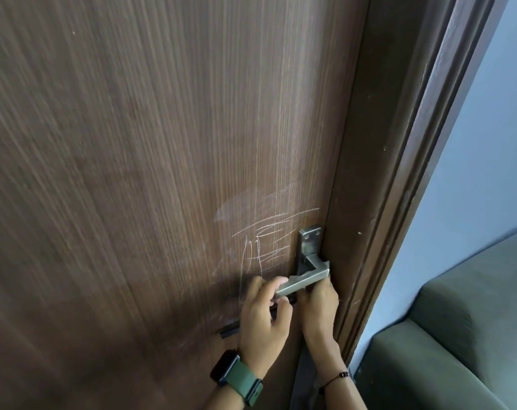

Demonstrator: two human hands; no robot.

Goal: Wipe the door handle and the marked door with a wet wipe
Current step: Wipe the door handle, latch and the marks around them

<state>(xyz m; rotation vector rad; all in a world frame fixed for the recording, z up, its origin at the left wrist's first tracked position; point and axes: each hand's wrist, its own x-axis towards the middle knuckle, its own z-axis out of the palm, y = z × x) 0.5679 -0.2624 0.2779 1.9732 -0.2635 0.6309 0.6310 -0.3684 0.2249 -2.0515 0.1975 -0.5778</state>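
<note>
At door's right edge | left hand (263, 315) fingers pinch handle (303, 282) tip | right hand (319, 306) fingers curled under handle, wipe unseen | rub full length, steady lever | chalk marks (266, 244) remain

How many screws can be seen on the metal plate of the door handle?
2, both at the top of the plate: one screw left, one screw right. Lower ones may be hidden behind the handle and hands.

Green-strapped black watch (236, 377) left wrist; beaded black cord bracelet (335, 377) right
</note>
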